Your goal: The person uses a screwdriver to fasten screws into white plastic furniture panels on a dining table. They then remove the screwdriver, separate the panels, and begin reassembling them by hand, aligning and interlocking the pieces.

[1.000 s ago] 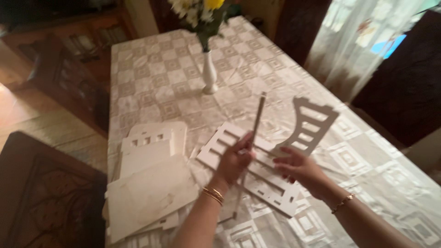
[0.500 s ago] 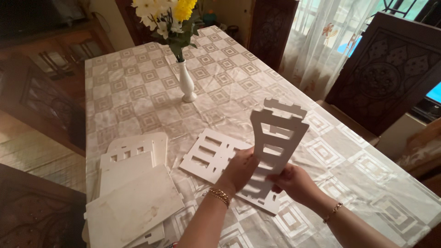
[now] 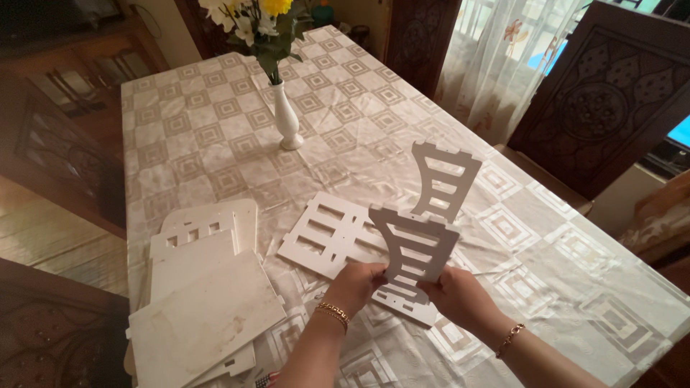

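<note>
- Two bare hands at the near edge of the table (image 3: 215, 154), each with a gold bracelet at the wrist, hold one piece between them.
- Left hand (image 3: 357, 282): fingers closed on the lower left edge of the slotted white panel (image 3: 415, 248).
- Right hand (image 3: 457, 293): fingers clamped on the lower right edge of the same panel.
- Slotted white panel: flat white board with a flared, notched top and four ladder-like cut-outs; held upright and clear of the table, above the near middle of the cloth.
- Stack of white boards (image 3: 205, 302): plain and slotted sheets piled on the table's near left corner, left of the left hand; the top sheet is plain and slightly marked.
- Rectangular white panel (image 3: 323, 233): lies flat on the table just beyond the left hand, with rows of oblong openings; its near end passes behind the held panel.
- Second ladder-shaped panel (image 3: 444, 179): same outline as the held one, lying flat on the table just beyond it, right of the rectangular panel.
- Tablecloth: pale, patterned in nested squares, covering the whole table.
- White vase (image 3: 287, 119): slim, upright, near the table's middle, well beyond the panels, holding white and yellow flowers (image 3: 260, 20).
- Dark carved wooden chairs (image 3: 614, 86): beyond the table's right side, by a sheer curtain.
</note>
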